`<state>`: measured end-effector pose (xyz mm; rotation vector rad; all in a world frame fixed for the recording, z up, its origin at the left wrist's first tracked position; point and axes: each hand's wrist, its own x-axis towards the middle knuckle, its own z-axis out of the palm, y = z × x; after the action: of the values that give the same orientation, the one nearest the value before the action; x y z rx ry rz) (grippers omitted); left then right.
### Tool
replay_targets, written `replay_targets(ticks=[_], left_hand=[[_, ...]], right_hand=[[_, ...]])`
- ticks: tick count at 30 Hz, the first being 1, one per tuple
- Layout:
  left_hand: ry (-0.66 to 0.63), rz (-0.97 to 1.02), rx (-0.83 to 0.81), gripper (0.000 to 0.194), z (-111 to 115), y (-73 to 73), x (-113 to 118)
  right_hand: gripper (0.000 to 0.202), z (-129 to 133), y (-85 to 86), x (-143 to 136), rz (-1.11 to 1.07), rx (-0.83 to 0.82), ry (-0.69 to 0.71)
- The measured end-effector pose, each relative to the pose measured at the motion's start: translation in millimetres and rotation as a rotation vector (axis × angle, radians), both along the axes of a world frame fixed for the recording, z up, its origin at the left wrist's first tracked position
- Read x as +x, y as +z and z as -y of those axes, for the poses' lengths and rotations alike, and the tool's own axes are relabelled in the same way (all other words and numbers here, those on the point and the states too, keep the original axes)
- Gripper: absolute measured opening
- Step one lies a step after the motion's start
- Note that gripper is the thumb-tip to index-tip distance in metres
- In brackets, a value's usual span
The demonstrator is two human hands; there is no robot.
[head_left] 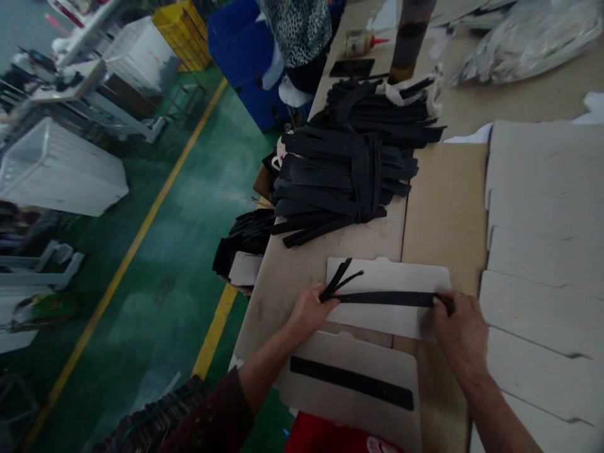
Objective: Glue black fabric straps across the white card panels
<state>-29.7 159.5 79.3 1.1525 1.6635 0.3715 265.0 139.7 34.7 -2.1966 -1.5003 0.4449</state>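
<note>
Black flat strap [387,298] is lying stretched across a pale grey cardboard card [401,277] on the tan worktable [443,207]. Left hand [309,311] is pinching its loose-ended left end, right hand [460,330] pinching its right end. Bundled black straps [349,170] are lying well beyond.

Strap [387,298]: black, matt, cloth-like. Card [391,314] under strap: pale grey cardboard, smooth, matt. Bench [446,207]: brown board, dull. Floor [179,251]: green, slight sheen. Bag [528,38]: glossy plastic.
</note>
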Motion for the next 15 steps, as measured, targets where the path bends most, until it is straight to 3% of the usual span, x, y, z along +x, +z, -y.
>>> replay_targets(ticks=[8,15], left_hand=[[0.041,-0.211,0.01,0.025,-16.8,-14.4,5.1],[0.002,-0.317,-0.019,0.027,-21.0,-21.1,4.9]], right_hand=[[0.033,0.7,-2.9,2.9,-0.006,0.021,0.015],[0.033,-0.4,-5.0,4.9,-0.01,0.041,0.025]])
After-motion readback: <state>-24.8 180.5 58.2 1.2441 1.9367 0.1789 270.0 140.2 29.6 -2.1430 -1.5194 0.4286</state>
